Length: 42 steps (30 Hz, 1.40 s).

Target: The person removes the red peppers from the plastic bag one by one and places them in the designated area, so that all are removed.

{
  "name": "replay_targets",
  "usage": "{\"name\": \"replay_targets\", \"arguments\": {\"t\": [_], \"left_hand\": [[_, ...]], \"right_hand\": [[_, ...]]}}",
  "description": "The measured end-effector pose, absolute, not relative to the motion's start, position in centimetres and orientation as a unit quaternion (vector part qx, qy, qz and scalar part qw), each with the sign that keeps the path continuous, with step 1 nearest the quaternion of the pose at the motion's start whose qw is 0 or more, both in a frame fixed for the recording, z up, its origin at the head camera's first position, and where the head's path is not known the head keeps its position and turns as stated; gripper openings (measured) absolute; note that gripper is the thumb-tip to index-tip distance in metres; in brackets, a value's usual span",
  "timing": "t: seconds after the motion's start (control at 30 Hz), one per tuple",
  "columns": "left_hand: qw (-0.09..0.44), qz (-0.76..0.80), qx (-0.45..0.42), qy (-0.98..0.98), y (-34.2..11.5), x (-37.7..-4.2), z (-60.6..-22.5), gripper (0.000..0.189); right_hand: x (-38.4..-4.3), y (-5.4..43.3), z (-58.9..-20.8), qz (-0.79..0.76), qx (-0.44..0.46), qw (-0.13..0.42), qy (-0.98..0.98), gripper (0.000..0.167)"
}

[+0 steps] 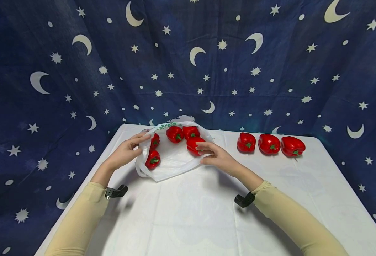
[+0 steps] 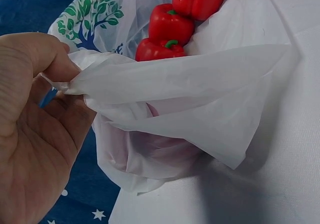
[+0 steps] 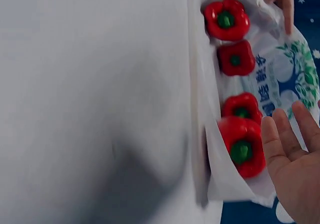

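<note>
A white plastic bag (image 1: 175, 170) with a green tree print lies open on the table, with several red bell peppers (image 1: 175, 134) inside. At its left edge my left hand (image 1: 126, 152) pinches the rim between thumb and fingers, as the left wrist view shows. My right hand (image 1: 219, 156) is at the bag's right side, beside the nearest right bell pepper (image 1: 194, 145). In the right wrist view the right hand's fingers (image 3: 274, 139) are extended and apart, next to that pepper; whether they touch it I cannot tell.
Three more red bell peppers (image 1: 269, 144) stand in a row on the white tablecloth (image 1: 194, 217), right of the bag. Behind the table hangs a dark blue curtain (image 1: 181, 92) with moons and stars. Each wrist wears a black device, such as the right wristband (image 1: 244, 200).
</note>
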<state>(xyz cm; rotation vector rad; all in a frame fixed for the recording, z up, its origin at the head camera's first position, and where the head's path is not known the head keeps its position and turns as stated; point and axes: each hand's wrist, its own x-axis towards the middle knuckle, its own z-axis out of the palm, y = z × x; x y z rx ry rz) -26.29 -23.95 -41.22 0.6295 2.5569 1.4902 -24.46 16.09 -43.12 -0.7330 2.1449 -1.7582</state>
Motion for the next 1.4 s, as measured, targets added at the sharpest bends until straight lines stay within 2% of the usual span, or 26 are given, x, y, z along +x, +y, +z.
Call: {"name": "replay_targets", "arguments": {"t": [0.37, 0.6, 1.13, 1.4], "left_hand": [[0.058, 0.495, 0.208, 0.841, -24.1, -26.4, -41.2, 0.054], [0.057, 0.497, 0.209, 0.84, -24.1, -26.3, -41.2, 0.052], [0.054, 0.504, 0.21, 0.836, -24.3, -26.1, -41.2, 0.052], [0.047, 0.501, 0.214, 0.838, -24.5, -26.1, -41.2, 0.053]], "right_hand": [[-26.3, 11.7, -44.9, -0.627, -0.258, 0.176, 0.713, 0.06], [-26.9, 9.5, -45.6, -0.626, -0.251, 0.175, 0.717, 0.061], [-28.1, 4.6, -46.6, -0.616, -0.232, 0.211, 0.723, 0.073], [-28.5, 2.2, -47.0, -0.605, -0.234, 0.207, 0.732, 0.076]]}}
